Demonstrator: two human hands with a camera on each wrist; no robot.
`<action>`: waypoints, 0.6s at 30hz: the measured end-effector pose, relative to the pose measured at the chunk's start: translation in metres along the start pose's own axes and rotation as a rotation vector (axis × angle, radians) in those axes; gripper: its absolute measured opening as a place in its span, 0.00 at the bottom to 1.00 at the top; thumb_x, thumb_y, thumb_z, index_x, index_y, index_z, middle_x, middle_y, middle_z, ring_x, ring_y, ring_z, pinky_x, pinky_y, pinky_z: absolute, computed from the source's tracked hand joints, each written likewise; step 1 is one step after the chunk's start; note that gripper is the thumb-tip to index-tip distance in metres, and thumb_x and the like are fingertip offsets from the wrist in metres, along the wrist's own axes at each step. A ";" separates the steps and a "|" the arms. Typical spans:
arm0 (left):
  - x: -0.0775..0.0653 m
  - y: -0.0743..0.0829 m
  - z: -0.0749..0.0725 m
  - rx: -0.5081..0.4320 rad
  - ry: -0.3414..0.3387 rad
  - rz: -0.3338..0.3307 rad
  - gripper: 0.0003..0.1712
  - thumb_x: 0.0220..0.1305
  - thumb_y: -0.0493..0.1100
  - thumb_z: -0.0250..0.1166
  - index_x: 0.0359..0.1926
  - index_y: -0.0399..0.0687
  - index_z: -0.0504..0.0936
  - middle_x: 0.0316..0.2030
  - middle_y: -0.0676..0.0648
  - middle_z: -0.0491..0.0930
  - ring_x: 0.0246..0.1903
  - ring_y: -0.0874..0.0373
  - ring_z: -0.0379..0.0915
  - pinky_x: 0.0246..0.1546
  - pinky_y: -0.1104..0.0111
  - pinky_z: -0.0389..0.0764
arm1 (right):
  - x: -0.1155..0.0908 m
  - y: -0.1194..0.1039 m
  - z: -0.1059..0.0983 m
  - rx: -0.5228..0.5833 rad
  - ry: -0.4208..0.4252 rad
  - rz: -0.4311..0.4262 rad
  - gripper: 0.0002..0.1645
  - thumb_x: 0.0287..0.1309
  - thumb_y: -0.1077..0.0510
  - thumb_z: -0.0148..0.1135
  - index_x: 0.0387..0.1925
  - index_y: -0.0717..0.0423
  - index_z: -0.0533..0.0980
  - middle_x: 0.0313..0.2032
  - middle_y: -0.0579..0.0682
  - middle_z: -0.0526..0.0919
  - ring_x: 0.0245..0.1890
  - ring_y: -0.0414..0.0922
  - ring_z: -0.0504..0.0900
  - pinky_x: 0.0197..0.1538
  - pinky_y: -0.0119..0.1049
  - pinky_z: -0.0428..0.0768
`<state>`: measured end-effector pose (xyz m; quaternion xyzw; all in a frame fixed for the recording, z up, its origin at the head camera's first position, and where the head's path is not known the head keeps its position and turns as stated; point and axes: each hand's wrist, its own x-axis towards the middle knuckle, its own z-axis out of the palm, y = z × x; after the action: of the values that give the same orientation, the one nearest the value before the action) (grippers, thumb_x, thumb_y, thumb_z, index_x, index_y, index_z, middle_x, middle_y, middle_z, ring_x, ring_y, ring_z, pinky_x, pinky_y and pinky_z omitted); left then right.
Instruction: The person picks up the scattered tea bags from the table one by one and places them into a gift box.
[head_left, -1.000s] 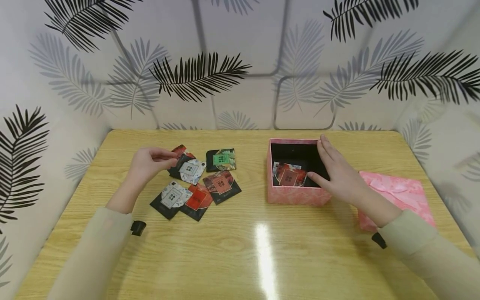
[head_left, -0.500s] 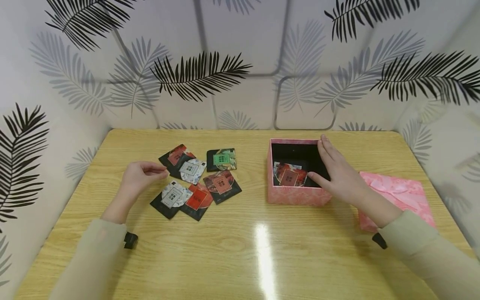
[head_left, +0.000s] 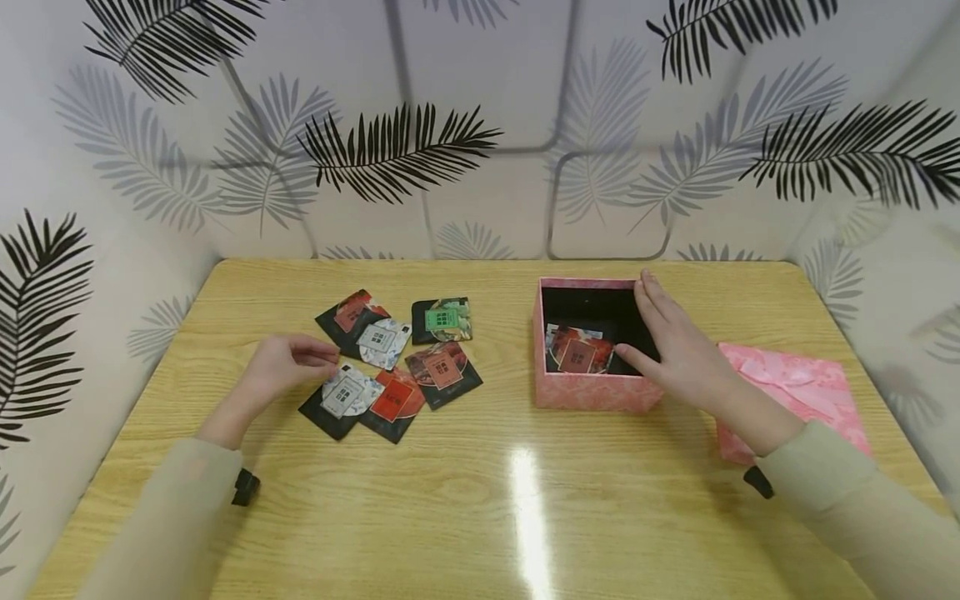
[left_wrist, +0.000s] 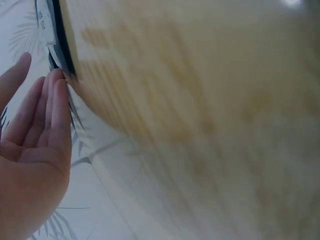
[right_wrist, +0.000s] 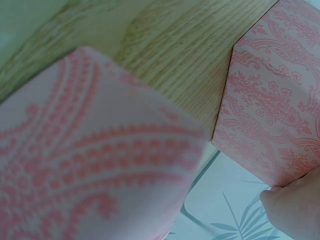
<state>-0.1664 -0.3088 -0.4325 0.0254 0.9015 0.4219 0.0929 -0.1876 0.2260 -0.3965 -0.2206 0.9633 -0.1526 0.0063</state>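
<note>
Flat square sachets lie in a loose cluster on the left side of the table. My left hand (head_left: 281,364) is at their left edge, its fingertips by the white-and-black sachet (head_left: 345,393). In the left wrist view, the thumb stands apart from the extended fingers, which reach a dark edge. To the right is an open pink box (head_left: 596,392) with a black inside, holding a red-labelled sachet (head_left: 581,354) and a paler one mostly under it. My right hand (head_left: 678,350) rests on the box's right side, fingers straight along the rim, thumb over the opening.
A pink lid (head_left: 802,387) with a bow lies right of the box, partly under the right forearm. Other sachets nearby include a green-labelled one (head_left: 442,320), a brown-red one (head_left: 444,373) and a red one (head_left: 393,402). A leaf-patterned curtain (head_left: 480,200) backs the table.
My left hand has drawn back from the rear red-and-black sachet, uncovering it, and come nearer to the front white-and-black one. That rear sachet sits farther left. My right hand stays on the box.
</note>
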 end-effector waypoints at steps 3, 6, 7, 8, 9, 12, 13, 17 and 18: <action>0.000 -0.003 -0.001 0.001 -0.035 0.029 0.21 0.53 0.42 0.72 0.49 0.41 0.82 0.44 0.41 0.83 0.36 0.64 0.82 0.36 0.75 0.81 | 0.000 -0.001 0.000 0.004 -0.001 0.001 0.54 0.62 0.37 0.53 0.73 0.53 0.35 0.74 0.49 0.31 0.74 0.50 0.38 0.70 0.56 0.53; 0.003 -0.007 -0.002 0.002 -0.061 0.057 0.22 0.53 0.43 0.72 0.49 0.40 0.81 0.44 0.40 0.83 0.36 0.64 0.81 0.36 0.75 0.81 | 0.000 -0.001 -0.001 0.008 0.001 0.000 0.54 0.62 0.37 0.53 0.73 0.53 0.35 0.74 0.48 0.30 0.74 0.51 0.38 0.70 0.56 0.53; 0.003 -0.007 -0.002 0.010 -0.067 0.066 0.23 0.53 0.43 0.72 0.50 0.40 0.81 0.44 0.40 0.83 0.36 0.64 0.81 0.36 0.75 0.81 | 0.000 -0.001 -0.001 0.007 0.000 0.001 0.54 0.62 0.37 0.53 0.73 0.53 0.34 0.74 0.47 0.30 0.74 0.51 0.38 0.70 0.56 0.53; 0.004 -0.008 -0.002 0.022 -0.072 0.073 0.23 0.53 0.43 0.72 0.50 0.40 0.81 0.44 0.41 0.83 0.36 0.64 0.81 0.36 0.75 0.81 | 0.000 -0.001 -0.001 0.008 0.001 0.000 0.54 0.62 0.37 0.53 0.73 0.53 0.34 0.74 0.47 0.30 0.74 0.51 0.38 0.70 0.56 0.53; 0.005 -0.009 -0.002 0.033 -0.075 0.081 0.23 0.53 0.44 0.72 0.50 0.41 0.81 0.44 0.42 0.83 0.37 0.63 0.81 0.36 0.75 0.81 | 0.000 -0.001 -0.002 0.009 0.001 -0.001 0.54 0.62 0.37 0.53 0.73 0.53 0.34 0.74 0.47 0.30 0.74 0.51 0.38 0.70 0.56 0.52; 0.006 -0.008 -0.002 0.073 -0.072 0.108 0.22 0.53 0.44 0.72 0.50 0.44 0.82 0.44 0.44 0.84 0.39 0.59 0.81 0.37 0.74 0.81 | 0.000 -0.001 -0.002 0.009 0.002 -0.004 0.54 0.63 0.36 0.52 0.73 0.53 0.34 0.74 0.48 0.30 0.74 0.51 0.38 0.70 0.56 0.53; 0.007 -0.007 -0.001 0.088 -0.071 0.120 0.22 0.53 0.43 0.72 0.50 0.45 0.82 0.44 0.45 0.84 0.39 0.57 0.80 0.37 0.74 0.81 | 0.000 -0.001 -0.002 0.009 0.001 -0.003 0.54 0.63 0.36 0.52 0.73 0.53 0.34 0.74 0.47 0.30 0.74 0.51 0.38 0.70 0.56 0.52; 0.008 -0.005 0.000 0.135 -0.088 0.170 0.23 0.51 0.42 0.73 0.50 0.46 0.82 0.45 0.46 0.83 0.42 0.54 0.80 0.42 0.69 0.81 | 0.000 0.000 -0.002 0.008 0.001 -0.005 0.54 0.63 0.37 0.52 0.73 0.54 0.35 0.74 0.47 0.29 0.74 0.51 0.38 0.70 0.55 0.52; 0.007 -0.004 0.000 0.140 -0.099 0.185 0.23 0.51 0.42 0.74 0.50 0.45 0.82 0.46 0.46 0.83 0.43 0.54 0.80 0.44 0.66 0.81 | 0.000 0.000 -0.001 0.008 0.001 -0.005 0.54 0.63 0.37 0.52 0.73 0.54 0.35 0.74 0.47 0.29 0.74 0.51 0.37 0.70 0.55 0.52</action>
<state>-0.1736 -0.3104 -0.4367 0.1356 0.9169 0.3630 0.0959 -0.1877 0.2261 -0.3950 -0.2229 0.9622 -0.1564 0.0063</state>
